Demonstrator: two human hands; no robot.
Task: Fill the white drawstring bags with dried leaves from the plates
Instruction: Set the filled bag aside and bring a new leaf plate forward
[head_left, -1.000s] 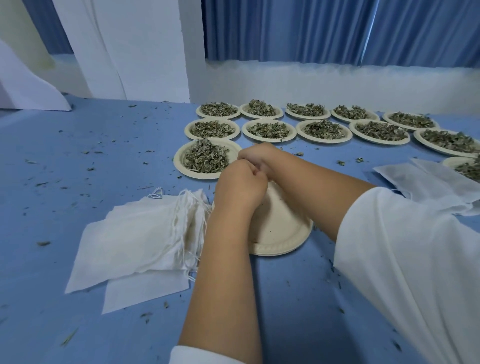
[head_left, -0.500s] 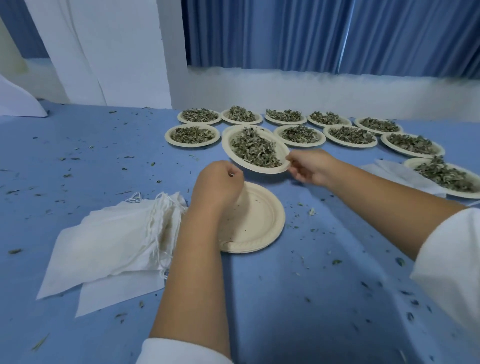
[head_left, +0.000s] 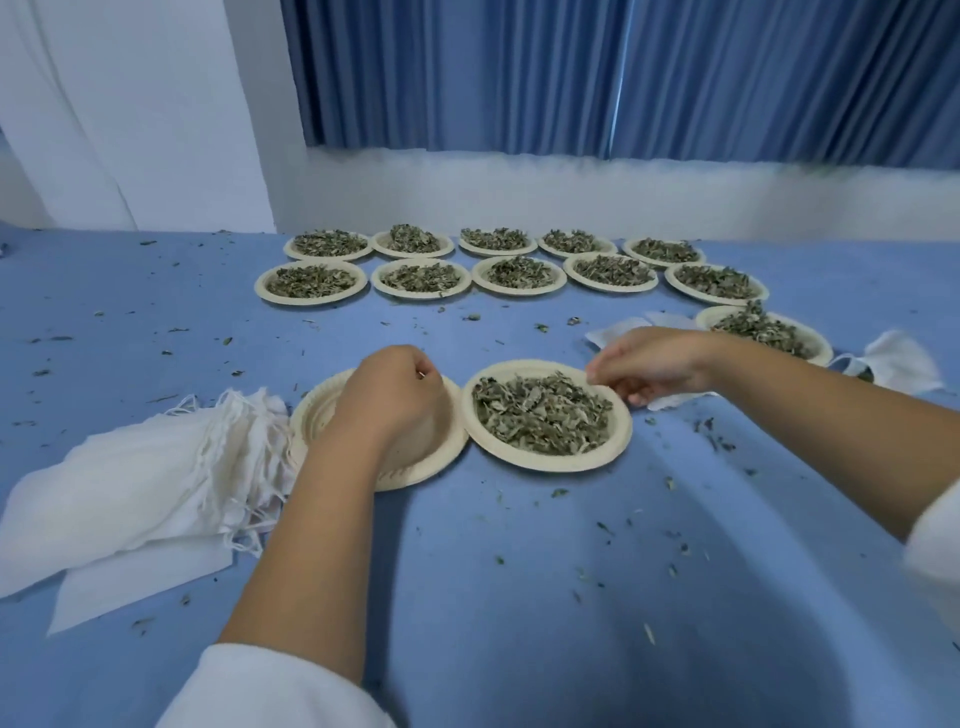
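A full plate (head_left: 550, 464) heaped with dried leaves (head_left: 543, 413) sits at the centre of the frame on the blue desk (head_left: 519, 597). Its rim touches an empty plate (head_left: 317, 415) just to its left. The right hand (head_left: 654, 369) reaches to the full plate's far right edge, where thumb and fingers (head_left: 636, 399) seem to pinch the rim. The left hand (head_left: 395, 400) sits over the empty plate, its fingers curled together in a fist with nothing visibly held.

A pile of white drawstring bags (head_left: 135, 483) lies flat at the left of the frame, and a few more bags (head_left: 893, 358) lie at the right edge; none looks filled. In the upper middle, two rows of plates (head_left: 421, 296) and one more plate (head_left: 821, 349) at the right all carry leaves. Judging by that, one plate at most has been emptied, and nearly the whole job remains.
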